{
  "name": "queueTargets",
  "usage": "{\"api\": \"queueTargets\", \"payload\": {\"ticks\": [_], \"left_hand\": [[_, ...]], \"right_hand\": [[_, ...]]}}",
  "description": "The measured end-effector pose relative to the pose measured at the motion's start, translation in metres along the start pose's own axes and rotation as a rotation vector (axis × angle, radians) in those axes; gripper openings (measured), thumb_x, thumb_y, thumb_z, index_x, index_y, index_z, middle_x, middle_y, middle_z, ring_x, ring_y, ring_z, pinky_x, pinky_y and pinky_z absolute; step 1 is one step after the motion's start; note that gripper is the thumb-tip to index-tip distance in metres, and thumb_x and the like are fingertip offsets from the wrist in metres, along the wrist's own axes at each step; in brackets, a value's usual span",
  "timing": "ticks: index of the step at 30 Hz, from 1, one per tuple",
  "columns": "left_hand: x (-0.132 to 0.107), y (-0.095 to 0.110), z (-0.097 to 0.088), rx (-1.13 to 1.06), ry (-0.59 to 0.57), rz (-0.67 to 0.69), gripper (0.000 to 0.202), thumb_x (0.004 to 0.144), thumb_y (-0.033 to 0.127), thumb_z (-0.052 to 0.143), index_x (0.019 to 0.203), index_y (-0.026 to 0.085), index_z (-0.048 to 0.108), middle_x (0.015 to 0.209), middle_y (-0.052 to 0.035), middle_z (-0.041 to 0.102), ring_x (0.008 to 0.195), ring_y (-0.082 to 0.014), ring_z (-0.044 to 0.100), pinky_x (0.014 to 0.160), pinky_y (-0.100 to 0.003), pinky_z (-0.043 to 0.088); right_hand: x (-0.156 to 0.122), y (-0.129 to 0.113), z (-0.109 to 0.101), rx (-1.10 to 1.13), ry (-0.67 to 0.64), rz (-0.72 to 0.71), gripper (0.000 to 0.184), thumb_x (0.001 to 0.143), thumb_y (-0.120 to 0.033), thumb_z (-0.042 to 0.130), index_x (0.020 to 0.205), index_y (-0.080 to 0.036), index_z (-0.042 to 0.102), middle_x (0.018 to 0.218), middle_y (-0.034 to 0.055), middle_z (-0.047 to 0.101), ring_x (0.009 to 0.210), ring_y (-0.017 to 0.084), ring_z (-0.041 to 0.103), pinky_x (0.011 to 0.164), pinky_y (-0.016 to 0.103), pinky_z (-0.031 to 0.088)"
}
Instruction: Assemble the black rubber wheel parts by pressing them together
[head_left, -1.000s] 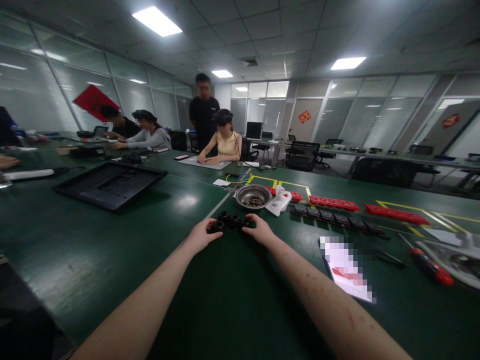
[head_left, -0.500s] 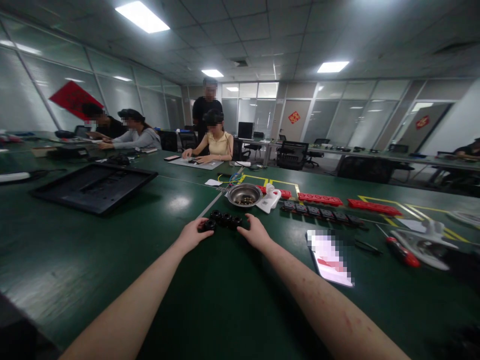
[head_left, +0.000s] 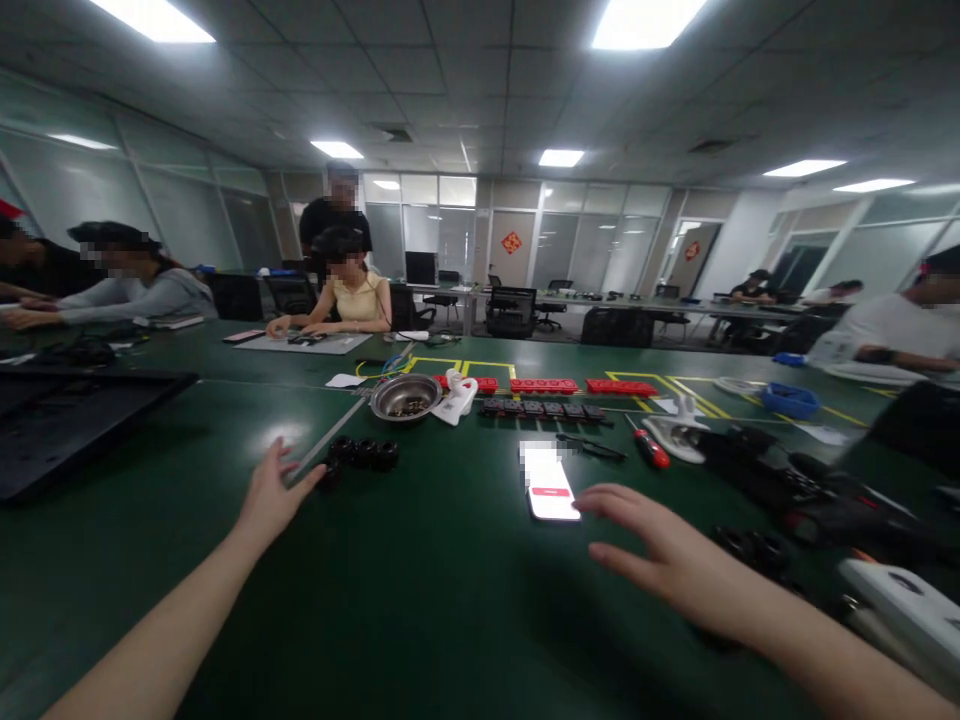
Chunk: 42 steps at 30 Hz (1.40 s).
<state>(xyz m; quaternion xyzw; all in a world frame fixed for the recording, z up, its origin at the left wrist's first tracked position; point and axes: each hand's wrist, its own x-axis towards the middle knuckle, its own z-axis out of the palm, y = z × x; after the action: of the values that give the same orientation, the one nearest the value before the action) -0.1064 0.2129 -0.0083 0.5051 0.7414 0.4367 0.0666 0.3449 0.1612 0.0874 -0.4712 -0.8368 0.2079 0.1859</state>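
Note:
My left hand (head_left: 274,495) is open, its fingers spread, at the left end of a small cluster of black tyre-like rings (head_left: 365,453). Its thumb tip is close to the nearest ring; whether they touch I cannot tell. My right hand (head_left: 649,535) hovers open over the table, fingers apart and holding nothing. Its fingertips are by the lower right corner of a phone (head_left: 553,495) with a lit screen. Beyond the rings stands a metal bowl (head_left: 406,412) with small pieces in it, beside a white plastic part (head_left: 454,400).
Red strips (head_left: 544,385) and a black segmented strip (head_left: 534,411) lie behind the phone. A red screwdriver (head_left: 651,449), a blue basket (head_left: 790,401) and more black rings (head_left: 750,547) are to the right. At left sits a black tray (head_left: 90,385). Several people sit around.
My view has turned to the right. My right hand has left the black rings and moved right to the phone. The left hand's fingers have spread beside the rings.

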Motion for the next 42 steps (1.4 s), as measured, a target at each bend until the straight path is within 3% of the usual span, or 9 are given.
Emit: {"api": "queueTargets", "payload": {"ticks": [3, 6, 14, 20, 26, 32, 35, 39, 42], "left_hand": [[-0.017, 0.03, -0.002, 0.099, 0.259, 0.222, 0.062, 0.074, 0.044, 0.046, 0.126, 0.027, 0.018, 0.125, -0.0033, 0.042, 0.113, -0.0261, 0.041, 0.095, -0.045, 0.033], [-0.056, 0.072, 0.012, 0.132, 0.183, 0.52, 0.055, 0.073, 0.045, 0.045, 0.119, 0.018, 0.032, 0.11, -0.0073, 0.049, 0.106, -0.0285, 0.045, 0.092, -0.047, 0.036], [-0.2, 0.165, 0.093, -0.003, -0.829, 1.171, 0.055, 0.074, 0.028, 0.05, 0.125, 0.026, 0.029, 0.122, -0.0074, 0.048, 0.111, -0.0232, 0.044, 0.098, -0.047, 0.03], [-0.219, 0.183, 0.111, 0.013, -1.103, 1.024, 0.061, 0.074, 0.046, 0.048, 0.128, 0.025, 0.028, 0.128, -0.0106, 0.044, 0.115, -0.0284, 0.041, 0.096, -0.049, 0.032], [-0.218, 0.174, 0.109, -0.01, -1.022, 0.958, 0.06, 0.075, 0.041, 0.048, 0.129, 0.027, 0.025, 0.13, -0.0099, 0.042, 0.116, -0.0289, 0.04, 0.095, -0.051, 0.032], [-0.219, 0.149, 0.122, -0.16, -0.552, 1.005, 0.067, 0.078, 0.053, 0.03, 0.133, 0.019, 0.011, 0.137, -0.0156, 0.028, 0.124, -0.0323, 0.025, 0.098, -0.055, 0.022], [-0.219, 0.146, 0.122, -0.328, -0.407, 0.961, 0.065, 0.079, 0.056, 0.021, 0.133, 0.02, 0.011, 0.134, -0.0132, 0.032, 0.123, -0.0276, 0.028, 0.101, -0.048, 0.02], [-0.219, 0.147, 0.117, -0.454, -0.208, 0.897, 0.047, 0.083, 0.047, 0.026, 0.128, 0.031, 0.023, 0.117, -0.0056, 0.047, 0.114, -0.0206, 0.041, 0.1, -0.041, 0.027], [-0.219, 0.146, 0.117, -0.296, -0.193, 0.807, 0.046, 0.079, 0.046, 0.041, 0.121, 0.029, 0.035, 0.105, -0.0071, 0.055, 0.102, -0.0225, 0.05, 0.087, -0.037, 0.041]], "right_hand": [[-0.03, 0.064, -0.046, -0.012, 0.186, 0.261, 0.038, 0.074, -0.041, 0.05, 0.106, -0.021, 0.054, 0.108, 0.008, 0.057, 0.095, 0.023, 0.054, 0.083, 0.036, 0.042], [-0.055, 0.12, -0.074, -0.072, 0.101, 0.355, 0.047, 0.07, -0.042, 0.052, 0.109, -0.016, 0.053, 0.112, 0.0102, 0.056, 0.1, 0.026, 0.052, 0.087, 0.035, 0.04], [-0.065, 0.167, -0.066, -0.368, -0.097, 0.321, 0.053, 0.068, -0.029, 0.053, 0.12, -0.018, 0.047, 0.116, 0.009, 0.054, 0.105, 0.027, 0.049, 0.09, 0.034, 0.036], [-0.032, 0.179, -0.059, -0.405, -0.099, 0.297, 0.038, 0.069, -0.034, 0.056, 0.102, -0.017, 0.059, 0.088, 0.0102, 0.066, 0.089, 0.029, 0.057, 0.093, 0.049, 0.023], [0.016, 0.138, -0.03, -0.431, -0.095, 0.193, 0.031, 0.069, -0.037, 0.056, 0.089, -0.014, 0.061, 0.083, 0.0125, 0.065, 0.082, 0.028, 0.058, 0.087, 0.046, 0.03], [-0.007, 0.04, 0.019, -0.365, -0.239, -0.065, 0.036, 0.06, -0.038, 0.062, 0.09, -0.018, 0.061, 0.076, 0.0073, 0.064, 0.07, 0.024, 0.058, 0.066, 0.032, 0.042], [-0.025, 0.009, 0.043, 0.015, -0.357, -0.173, 0.032, 0.064, -0.042, 0.059, 0.084, -0.017, 0.061, 0.065, 0.0023, 0.058, 0.056, 0.016, 0.052, 0.052, 0.024, 0.038], [-0.023, 0.008, 0.074, 0.706, -0.251, 0.106, 0.031, 0.067, -0.045, 0.053, 0.073, -0.014, 0.053, 0.057, -0.0031, 0.043, 0.05, 0.009, 0.04, 0.045, 0.019, 0.031], [-0.014, 0.021, 0.098, 0.914, -0.137, 0.237, 0.038, 0.075, -0.049, 0.039, 0.06, -0.015, 0.047, 0.055, -0.0022, 0.039, 0.053, 0.01, 0.04, 0.049, 0.021, 0.034]]}}
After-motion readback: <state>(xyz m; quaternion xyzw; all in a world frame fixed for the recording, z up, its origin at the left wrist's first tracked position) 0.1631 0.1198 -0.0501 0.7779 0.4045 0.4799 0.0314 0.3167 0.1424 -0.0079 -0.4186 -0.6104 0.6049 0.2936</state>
